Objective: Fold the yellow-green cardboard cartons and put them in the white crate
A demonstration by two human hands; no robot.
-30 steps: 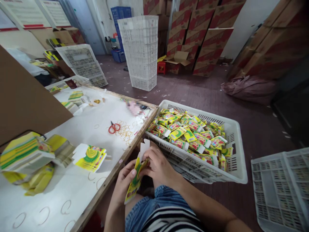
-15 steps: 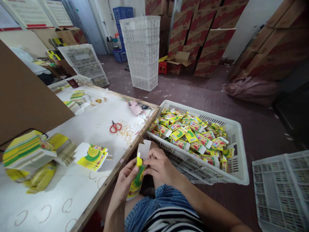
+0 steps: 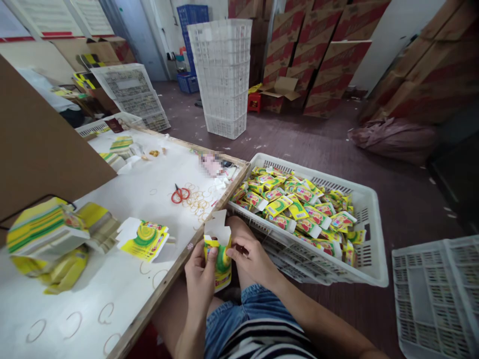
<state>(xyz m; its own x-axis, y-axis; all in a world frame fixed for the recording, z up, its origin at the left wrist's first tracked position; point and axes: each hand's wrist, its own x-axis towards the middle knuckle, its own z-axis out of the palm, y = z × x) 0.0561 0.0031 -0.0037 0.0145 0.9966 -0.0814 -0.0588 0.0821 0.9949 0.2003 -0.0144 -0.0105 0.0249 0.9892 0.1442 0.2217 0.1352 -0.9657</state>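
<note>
Over my lap, my left hand (image 3: 202,271) is closed round a small yellow and green carton (image 3: 223,264), its thumb across the front. The carton stands roughly upright, its white top flaps raised and its mouth open. At its right edge the fingertips of my right hand (image 3: 251,257) pinch the side, with the other fingers curled. A few flat cartons (image 3: 144,240) lie stacked on the white table (image 3: 123,294) to the left. Beside my right arm, a white plastic crate (image 3: 375,234) holds many similar cartons (image 3: 299,209) in a loose heap.
Bundles of flat cartons (image 3: 47,232) lie on the table's left, by a brown board (image 3: 45,144). Red-handled scissors (image 3: 180,194) and rubber bands (image 3: 198,202) lie farther back. Stacked white crates (image 3: 224,80) stand on the floor, another crate (image 3: 430,294) at right.
The carton has turned and widened from a narrow, flatter shape into an open box facing me. My right hand has shifted from its top to its right edge.
</note>
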